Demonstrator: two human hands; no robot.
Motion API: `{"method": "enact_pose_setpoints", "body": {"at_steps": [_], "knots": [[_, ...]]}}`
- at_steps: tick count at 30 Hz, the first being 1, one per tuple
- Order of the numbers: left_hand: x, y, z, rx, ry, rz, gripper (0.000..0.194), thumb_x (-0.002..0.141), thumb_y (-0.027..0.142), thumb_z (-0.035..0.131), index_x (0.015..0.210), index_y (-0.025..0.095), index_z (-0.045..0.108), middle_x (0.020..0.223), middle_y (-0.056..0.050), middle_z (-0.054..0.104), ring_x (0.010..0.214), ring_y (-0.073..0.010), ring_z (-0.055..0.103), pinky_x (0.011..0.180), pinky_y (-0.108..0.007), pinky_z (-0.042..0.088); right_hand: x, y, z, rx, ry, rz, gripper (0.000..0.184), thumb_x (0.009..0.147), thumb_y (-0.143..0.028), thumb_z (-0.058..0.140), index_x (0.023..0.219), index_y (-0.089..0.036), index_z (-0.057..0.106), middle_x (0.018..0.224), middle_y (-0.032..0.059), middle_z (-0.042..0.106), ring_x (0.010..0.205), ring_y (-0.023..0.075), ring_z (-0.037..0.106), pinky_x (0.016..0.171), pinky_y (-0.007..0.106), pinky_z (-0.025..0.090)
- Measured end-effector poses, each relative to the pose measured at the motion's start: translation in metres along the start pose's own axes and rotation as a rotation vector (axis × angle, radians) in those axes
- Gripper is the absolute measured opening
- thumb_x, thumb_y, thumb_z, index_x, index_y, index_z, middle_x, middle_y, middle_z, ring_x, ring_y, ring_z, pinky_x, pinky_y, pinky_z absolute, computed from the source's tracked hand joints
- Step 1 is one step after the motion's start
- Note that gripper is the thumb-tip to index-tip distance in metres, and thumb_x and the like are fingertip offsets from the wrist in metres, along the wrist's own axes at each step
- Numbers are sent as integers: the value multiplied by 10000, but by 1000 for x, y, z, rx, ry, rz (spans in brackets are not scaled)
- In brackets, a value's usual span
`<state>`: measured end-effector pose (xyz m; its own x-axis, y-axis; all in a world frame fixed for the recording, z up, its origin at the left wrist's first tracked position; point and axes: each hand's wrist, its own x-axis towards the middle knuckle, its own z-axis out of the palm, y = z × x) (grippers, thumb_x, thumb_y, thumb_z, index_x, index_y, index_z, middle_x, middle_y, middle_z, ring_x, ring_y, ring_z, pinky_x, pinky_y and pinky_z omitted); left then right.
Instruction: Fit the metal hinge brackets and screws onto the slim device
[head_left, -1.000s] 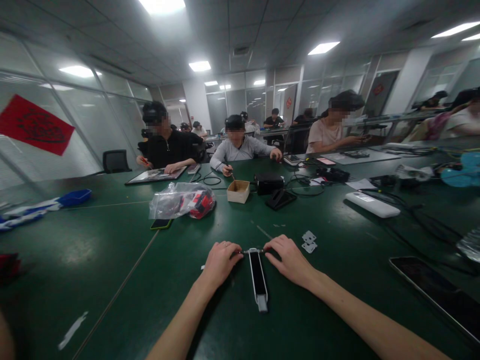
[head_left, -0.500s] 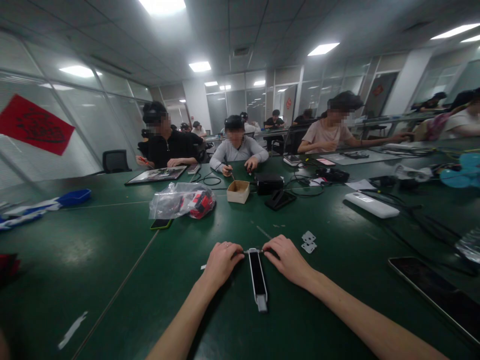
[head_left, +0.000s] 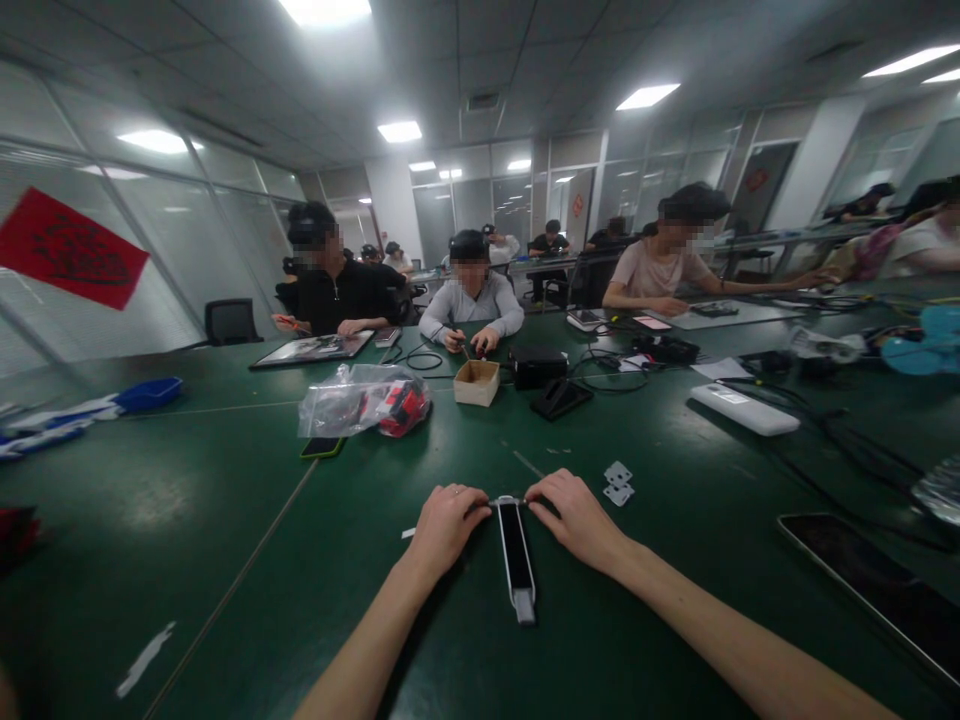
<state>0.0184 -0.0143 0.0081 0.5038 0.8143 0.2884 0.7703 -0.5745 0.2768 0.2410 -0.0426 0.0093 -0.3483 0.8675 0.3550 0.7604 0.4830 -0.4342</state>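
Observation:
A slim bar-shaped device (head_left: 516, 548) with a black face and a white rim lies lengthwise before me on the green table. Its near end has a pale grey block (head_left: 524, 606). Across its far end runs a small thin grey strip (head_left: 508, 501), partly covered by my fingertips. My left hand (head_left: 451, 528) pinches the strip's left end between thumb and fingers. From the other side, my right hand (head_left: 568, 513) pinches the right end. Both wrists rest low, close to the tabletop. What exactly the strip is, I cannot make out.
Grey perforated plates (head_left: 618, 484) lie right of my right hand. Farther off are a plastic bag with red items (head_left: 366, 402), a small box (head_left: 477, 383) and a white power bank-like block (head_left: 742, 409). A dark tablet or phone (head_left: 870, 590) lies near right. Co-workers sit opposite.
My hands and the device stay practically in place. Opposite, a co-worker's hand has moved left toward the small box, and another co-worker at right has lowered a hand to the table.

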Motion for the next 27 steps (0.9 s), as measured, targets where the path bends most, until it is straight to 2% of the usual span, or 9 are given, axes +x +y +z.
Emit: {"method": "enact_pose_setpoints", "body": {"at_steps": [11, 16, 22, 27], "knots": [[0, 2, -1, -6, 11, 1, 113, 856, 275, 569, 927, 228, 644, 903, 1, 675, 841, -159, 594, 720, -277, 382, 0, -2, -1, -13, 7, -6, 163, 880, -218, 478, 939, -212, 630, 937, 45, 652, 898, 199, 554, 752, 367, 459], [-1, 1, -1, -5, 10, -6, 138, 839, 293, 592, 951, 224, 633, 915, -5, 668, 832, -161, 591, 719, -280, 388, 0, 1, -8, -51, 17, -9, 162, 858, -210, 502, 958, -199, 629, 956, 57, 651, 914, 211, 549, 759, 379, 456], [-1, 0, -1, -14, 9, -25, 159, 824, 272, 601, 974, 226, 624, 930, -13, 666, 847, -170, 589, 723, -288, 396, 0, 33, -38, -221, 99, 7, 186, 855, -212, 471, 935, -196, 638, 947, 71, 659, 925, 229, 547, 770, 397, 441], [-2, 0, -2, -34, 26, -2, 181, 808, 244, 599, 988, 228, 607, 931, -12, 649, 833, -168, 590, 709, -283, 404, -4, 58, -57, -299, 66, 47, 193, 846, -235, 469, 902, -199, 650, 920, 64, 660, 898, 231, 548, 762, 398, 435]]}}
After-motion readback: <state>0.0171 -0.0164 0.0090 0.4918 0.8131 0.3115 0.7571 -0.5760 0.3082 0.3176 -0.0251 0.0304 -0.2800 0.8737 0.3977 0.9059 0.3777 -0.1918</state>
